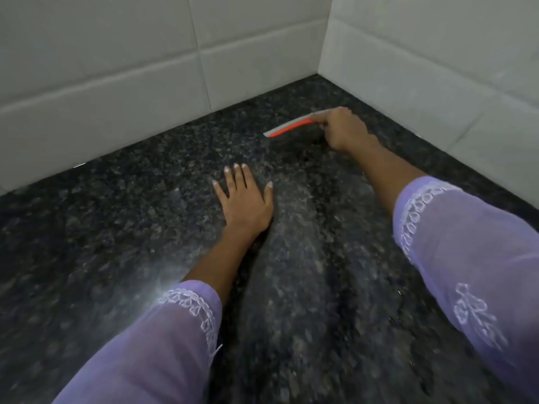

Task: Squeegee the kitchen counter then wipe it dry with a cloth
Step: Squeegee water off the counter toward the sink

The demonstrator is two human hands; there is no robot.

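The right hand [344, 131] is closed in a fist around the grip of a squeegee [291, 125], up near the far corner of the counter [116, 228] at about one o'clock from the middle of the view. The squeegee has an orange body with a pale grey blade edge, and it sticks out from the hand toward nine o'clock, its far tip tilted down toward the stone; whether the blade actually touches the surface cannot be told, as that part is blurred. The left hand [245, 199] lies flat on the counter near the centre, palm down, fingers spread apart and pointing toward twelve o'clock, holding nothing. The two hands are well apart, the left one at about seven o'clock from the right. Both forearms wear loose lilac sleeves [466, 252] with white embroidered trim at the cuffs, reaching in from the bottom edge. The counter is dark speckled stone, with a lighter, filmy streak running between the arms from six o'clock up toward the squeegee. White tiled walls [116, 68] meet the counter along its far edge and its right side, forming a corner at about one o'clock, just beyond the right hand. No cloth shows in the view.
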